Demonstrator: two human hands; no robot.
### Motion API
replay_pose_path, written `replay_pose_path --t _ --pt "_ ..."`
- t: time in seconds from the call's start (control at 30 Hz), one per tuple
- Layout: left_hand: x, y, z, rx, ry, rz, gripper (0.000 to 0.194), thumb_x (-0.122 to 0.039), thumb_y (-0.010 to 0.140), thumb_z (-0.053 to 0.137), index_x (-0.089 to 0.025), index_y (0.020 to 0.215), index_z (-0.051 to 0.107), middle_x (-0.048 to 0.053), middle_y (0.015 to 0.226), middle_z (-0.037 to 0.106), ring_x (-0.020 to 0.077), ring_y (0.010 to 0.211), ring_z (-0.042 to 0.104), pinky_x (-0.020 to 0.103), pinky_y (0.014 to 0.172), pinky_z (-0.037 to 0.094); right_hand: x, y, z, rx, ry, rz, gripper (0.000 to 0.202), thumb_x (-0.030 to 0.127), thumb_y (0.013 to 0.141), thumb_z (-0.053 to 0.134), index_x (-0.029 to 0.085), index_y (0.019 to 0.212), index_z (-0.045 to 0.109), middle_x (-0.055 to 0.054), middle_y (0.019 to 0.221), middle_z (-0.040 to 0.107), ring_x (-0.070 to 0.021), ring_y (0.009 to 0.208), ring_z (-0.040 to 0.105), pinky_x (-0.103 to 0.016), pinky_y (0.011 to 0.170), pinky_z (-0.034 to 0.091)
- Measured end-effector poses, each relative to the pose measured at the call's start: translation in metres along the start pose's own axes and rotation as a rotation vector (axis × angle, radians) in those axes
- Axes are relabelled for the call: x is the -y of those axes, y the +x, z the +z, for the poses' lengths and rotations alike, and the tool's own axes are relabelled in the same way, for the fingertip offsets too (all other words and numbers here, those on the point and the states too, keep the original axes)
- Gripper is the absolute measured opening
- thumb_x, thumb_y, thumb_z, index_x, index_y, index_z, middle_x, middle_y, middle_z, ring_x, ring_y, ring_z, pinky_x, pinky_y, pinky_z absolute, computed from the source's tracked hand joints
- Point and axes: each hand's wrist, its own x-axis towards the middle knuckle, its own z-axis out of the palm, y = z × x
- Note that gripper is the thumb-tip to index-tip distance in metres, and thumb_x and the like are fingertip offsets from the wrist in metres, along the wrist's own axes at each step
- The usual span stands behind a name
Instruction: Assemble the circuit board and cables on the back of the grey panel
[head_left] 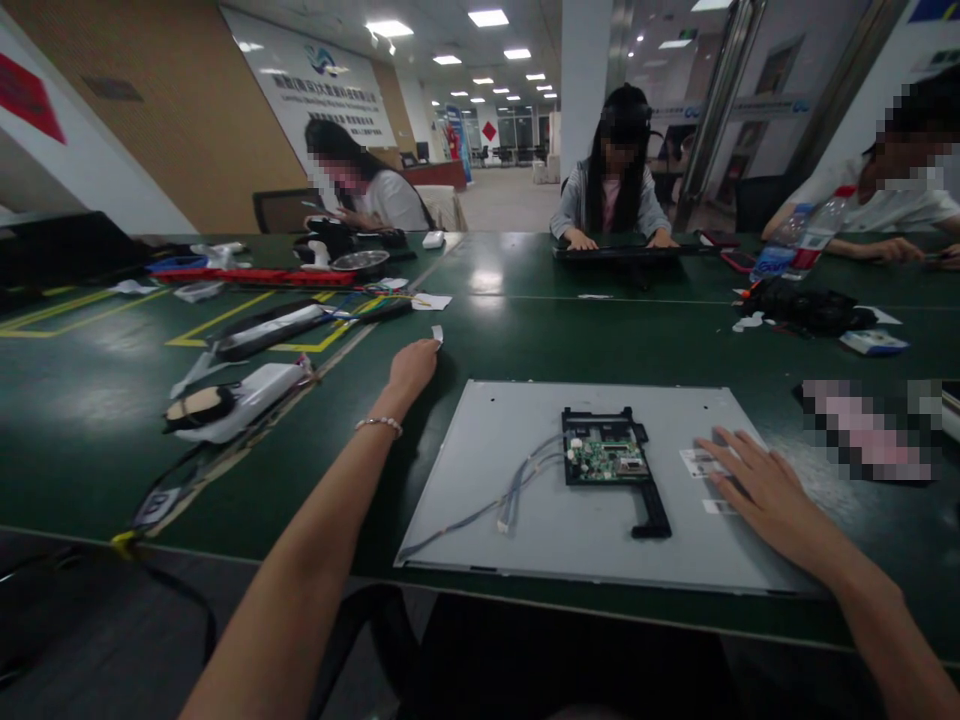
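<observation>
A flat grey panel (465, 470), which looks like the metal back of a screen, lies at the table's front edge. On it rests a black bracket (654, 510) with a green circuit board (611, 460), and thin grey wires (517, 480) run from the board to the panel's left corner. My right hand (772, 490) lies with fingers spread on the panel's right side, beside and partly over white labels (697, 462). Beyond the panel's far left corner, my left hand (414, 368) is closed, pinching a small white strip (437, 336); its material is unclear.
Left of my arm are a white-and-black device (240, 400), a cable (172, 500) and a long dark tool-like item (270, 328). A blurred pink item (862, 430) lies right of the panel. Bottles (821, 230) stand farther back. Several people sit across the green table (517, 340).
</observation>
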Motion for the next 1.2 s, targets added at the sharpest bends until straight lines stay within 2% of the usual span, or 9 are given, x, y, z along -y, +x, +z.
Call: replay_pose_path --t 0.17,0.33,0.6,0.77,0.93,1.2 --pt "0.006 0.004 0.006 -0.049 0.033 -0.081 0.04 -0.019 0.095 0.036 -0.01 0.114 0.07 0.021 0.111 0.07 0.0313 0.104 0.066 0.04 0.09 0.048 -0.003 0.0 0.003 0.0 -0.01 0.002 0.052 0.048 0.102 0.03 0.032 0.149 0.045 -0.008 0.156 0.043 -0.0365 0.146 0.034 -0.067 0.11 0.037" --pt "0.008 -0.002 0.009 -0.076 0.042 -0.064 0.043 -0.019 0.095 0.035 -0.012 0.118 0.07 0.02 0.112 0.071 0.0319 0.104 0.067 0.041 0.089 0.049 -0.002 0.0 0.002 0.02 -0.015 0.018 0.052 0.048 0.102 0.027 0.031 0.15 0.044 -0.008 0.158 0.04 -0.0358 0.147 0.031 -0.066 0.112 0.034" --pt "-0.005 -0.025 0.005 -0.066 0.063 -0.034 0.042 -0.017 0.092 0.038 -0.014 0.12 0.071 0.019 0.116 0.07 0.0329 0.103 0.066 0.042 0.085 0.051 -0.007 0.002 0.002 0.015 -0.038 0.009 0.054 0.049 0.102 0.026 0.03 0.149 0.044 -0.009 0.157 0.042 -0.0361 0.145 0.036 -0.064 0.11 0.037" --pt "-0.01 -0.033 0.005 -0.075 0.023 -0.04 0.041 -0.019 0.092 0.037 -0.012 0.117 0.069 0.018 0.118 0.068 0.0298 0.107 0.062 0.04 0.091 0.048 -0.008 0.002 0.001 0.02 -0.041 0.006 0.054 0.049 0.102 0.026 0.03 0.15 0.044 -0.011 0.156 0.043 -0.0362 0.144 0.036 -0.065 0.11 0.036" --pt "-0.009 -0.032 0.009 -0.112 -0.084 0.054 0.039 -0.021 0.093 0.038 -0.011 0.121 0.064 0.017 0.125 0.062 0.0268 0.114 0.057 0.038 0.102 0.043 -0.001 0.002 -0.002 0.016 -0.065 0.022 0.053 0.045 0.102 0.026 0.029 0.149 0.044 -0.01 0.156 0.042 -0.0347 0.145 0.035 -0.063 0.11 0.036" --pt "-0.006 -0.029 0.017 -0.19 -0.155 0.086 0.045 -0.027 0.096 0.041 -0.005 0.134 0.051 0.02 0.139 0.052 0.0294 0.127 0.048 0.041 0.11 0.035 0.012 0.007 -0.002 0.006 -0.096 0.019 0.053 0.042 0.102 0.026 0.026 0.148 0.046 -0.012 0.155 0.043 -0.0366 0.143 0.037 -0.064 0.108 0.037"
